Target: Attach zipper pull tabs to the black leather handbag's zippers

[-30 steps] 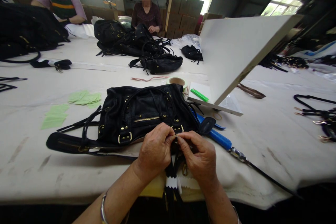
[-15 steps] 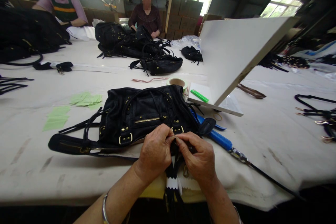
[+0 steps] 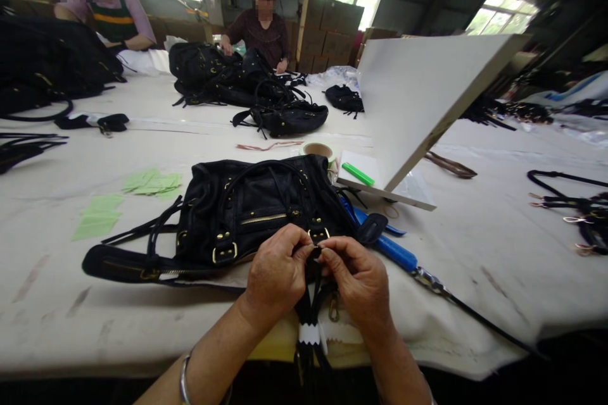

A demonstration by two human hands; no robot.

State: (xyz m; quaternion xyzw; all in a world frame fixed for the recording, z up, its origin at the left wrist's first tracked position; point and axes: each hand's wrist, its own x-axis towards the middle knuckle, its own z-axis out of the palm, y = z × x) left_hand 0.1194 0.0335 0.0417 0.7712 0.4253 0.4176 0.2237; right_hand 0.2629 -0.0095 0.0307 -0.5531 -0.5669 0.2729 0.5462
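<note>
Head view: the step in hand looks like close fingertip work on a small dark piece [image 3: 316, 252], done just in from the near edge of the cloth-covered worktable [image 3: 475, 221], against the front of the black handbag [image 3: 259, 202]. The next move, as I judge it, calls for both grips to stay firm and level with each other, and for enough slack below that nothing tugs. The left hand [image 3: 278, 269] is curled, thumb and forefinger pinching the piece from one side; the right hand [image 3: 363, 278] pinches it from the other, its remaining fingers loosely bent. Whether the fingertips touch each other, and whether the piece belongs to the bag or to the black straps [image 3: 304, 311], I cannot tell. Those straps hang below the pinch, gathered by a white band [image 3: 310, 333], and run over the table's near edge; a gold clip [image 3: 334, 309] lies just beside them, under the right hand. The handbag rests along the near side of the table, its lower right part hidden behind the hands, with a blue-handled tool [image 3: 398, 253] to its right.
</note>
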